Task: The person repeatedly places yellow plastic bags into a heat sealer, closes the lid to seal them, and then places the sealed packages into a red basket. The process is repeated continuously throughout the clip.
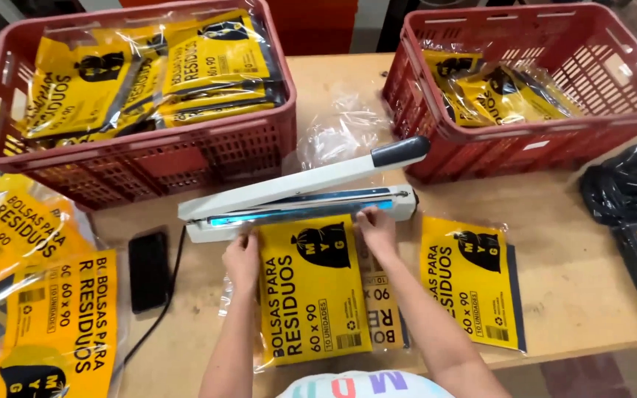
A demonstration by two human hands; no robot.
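A: Hands?
B: Left hand (241,259) and right hand (375,227) each pinch a top corner of a yellow packet (311,291), its open end laid in the heat sealer (296,199), arm raised.
A: Around?
B: Second packet (473,280) just right; phone (147,270) left; two red crates (186,158) behind.

Bright even light; glare on plastic; edges slightly curved

packet (311,287) before sealer (296,199), between crates (149,158)
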